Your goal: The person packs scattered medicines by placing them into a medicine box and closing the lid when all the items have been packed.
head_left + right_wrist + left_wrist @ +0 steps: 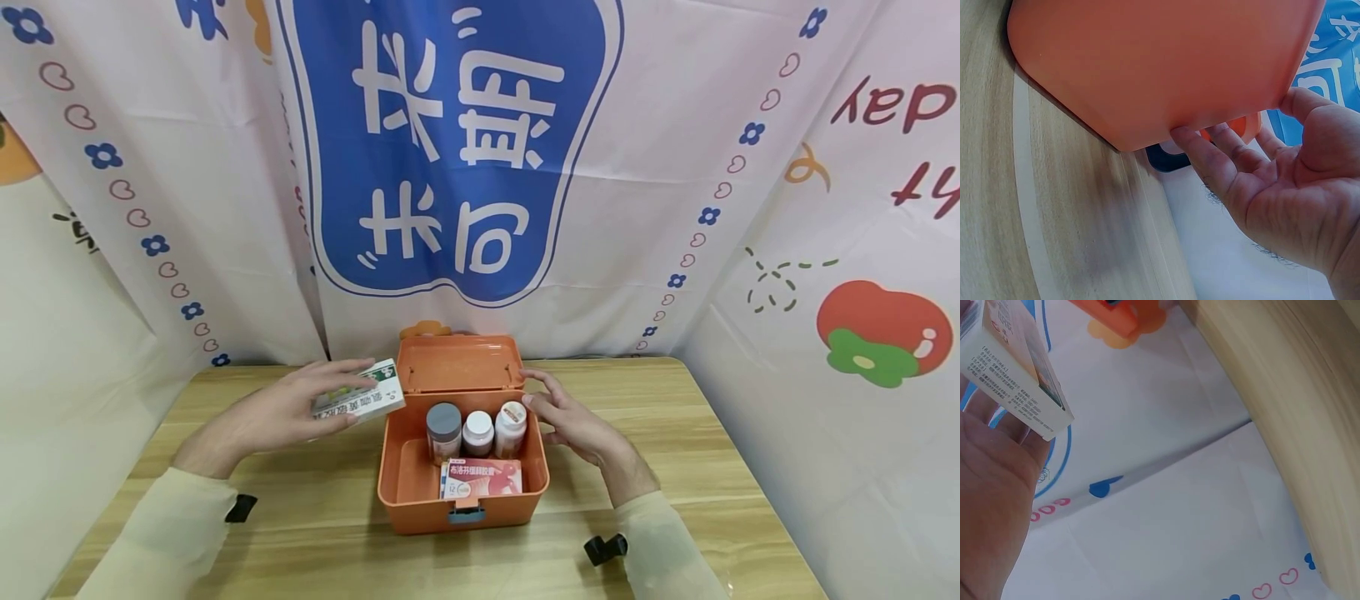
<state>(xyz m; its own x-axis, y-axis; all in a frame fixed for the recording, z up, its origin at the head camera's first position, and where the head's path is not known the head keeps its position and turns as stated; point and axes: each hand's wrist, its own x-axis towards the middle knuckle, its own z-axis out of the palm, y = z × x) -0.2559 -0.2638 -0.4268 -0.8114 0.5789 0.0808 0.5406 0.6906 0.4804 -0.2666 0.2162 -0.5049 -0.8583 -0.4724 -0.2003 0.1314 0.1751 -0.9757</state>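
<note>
My left hand [288, 408] holds a white and green medicine box [378, 398] at the left rear corner of an orange medicine case [420, 521]. In the left wrist view the palm [991, 481] shows beneath the medicine box [1013, 387]. The case stands with its lid [459, 364] tipped back. Inside are a grey-capped bottle [444, 425], two white bottles [477, 435] and a pink and white medicine box [483, 480]. Beside the case's right rear corner, my right hand [573, 421] touches it with loosely spread fingers; the right wrist view shows fingertips [1182, 134] against its wall [1160, 69].
The case stands on a wooden table [300, 533]. A printed white cloth [637, 208] hangs behind the table, with a blue panel [450, 167] on it. A blue-grey latch [467, 516] is on the case's front. Black straps [606, 549] sit at both sleeves.
</note>
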